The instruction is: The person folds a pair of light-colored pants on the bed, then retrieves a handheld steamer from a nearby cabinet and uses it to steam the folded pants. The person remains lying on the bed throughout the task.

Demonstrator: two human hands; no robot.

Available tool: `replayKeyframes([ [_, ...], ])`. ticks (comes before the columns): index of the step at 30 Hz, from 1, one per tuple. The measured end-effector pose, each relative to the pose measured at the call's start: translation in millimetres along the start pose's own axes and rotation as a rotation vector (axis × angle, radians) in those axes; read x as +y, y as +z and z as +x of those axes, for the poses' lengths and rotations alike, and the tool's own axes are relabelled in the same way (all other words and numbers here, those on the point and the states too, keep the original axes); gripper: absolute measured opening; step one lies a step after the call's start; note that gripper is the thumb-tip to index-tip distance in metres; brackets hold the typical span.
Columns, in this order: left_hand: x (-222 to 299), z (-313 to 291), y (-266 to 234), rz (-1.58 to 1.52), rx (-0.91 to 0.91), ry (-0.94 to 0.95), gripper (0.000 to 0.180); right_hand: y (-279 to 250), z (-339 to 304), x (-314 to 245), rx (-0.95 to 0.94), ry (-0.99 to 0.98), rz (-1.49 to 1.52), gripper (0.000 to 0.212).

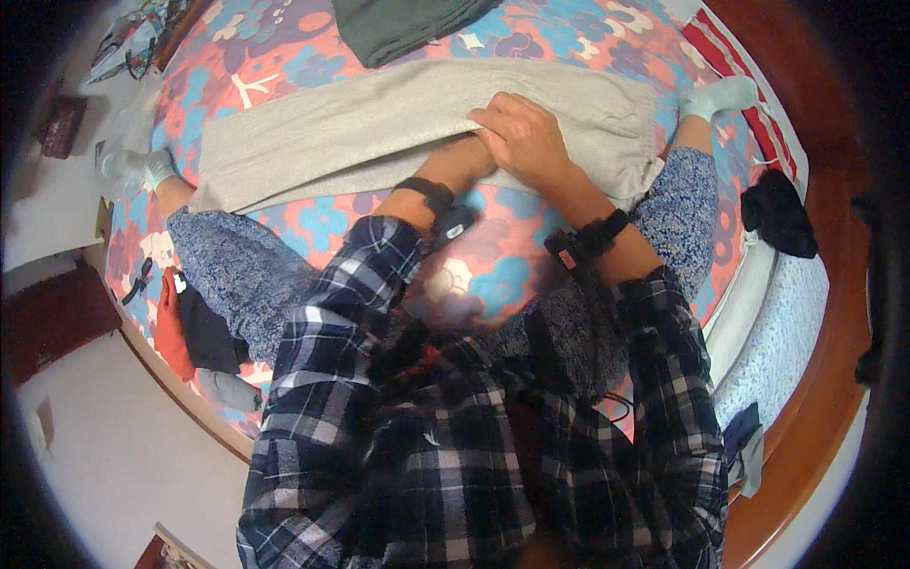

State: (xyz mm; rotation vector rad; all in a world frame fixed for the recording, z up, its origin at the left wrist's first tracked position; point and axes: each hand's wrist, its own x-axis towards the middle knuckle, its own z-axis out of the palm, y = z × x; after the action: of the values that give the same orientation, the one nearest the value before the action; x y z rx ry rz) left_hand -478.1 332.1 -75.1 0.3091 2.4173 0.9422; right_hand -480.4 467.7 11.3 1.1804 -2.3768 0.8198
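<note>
A light grey garment (360, 128) lies spread across the flowered bedcover (313, 223) in front of me, folded lengthwise. My right hand (526, 137) rests on its middle, fingers curled on the edge of the upper layer. My left hand (471, 152) reaches under that layer just beside the right hand; only the wrist and a black wristband show, the fingers are hidden by the cloth. My legs in blue patterned trousers lie spread to either side of the garment.
A folded dark green garment (408, 28) lies beyond the grey one. A black cloth (777, 213) sits at the right bed edge, red and black clothes (194, 327) at the left. The wooden bed frame (815, 379) curves along the right.
</note>
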Motion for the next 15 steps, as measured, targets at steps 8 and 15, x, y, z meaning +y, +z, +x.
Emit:
replayKeyframes([
  [8,-2,-17,32,0.197,0.167,0.143,0.035,11,-12,0,-0.07,0.002,0.039,0.023],
  [15,0,-37,51,0.26,0.225,0.191,0.031,22,-34,-6,-0.171,-0.028,0.067,0.024],
])
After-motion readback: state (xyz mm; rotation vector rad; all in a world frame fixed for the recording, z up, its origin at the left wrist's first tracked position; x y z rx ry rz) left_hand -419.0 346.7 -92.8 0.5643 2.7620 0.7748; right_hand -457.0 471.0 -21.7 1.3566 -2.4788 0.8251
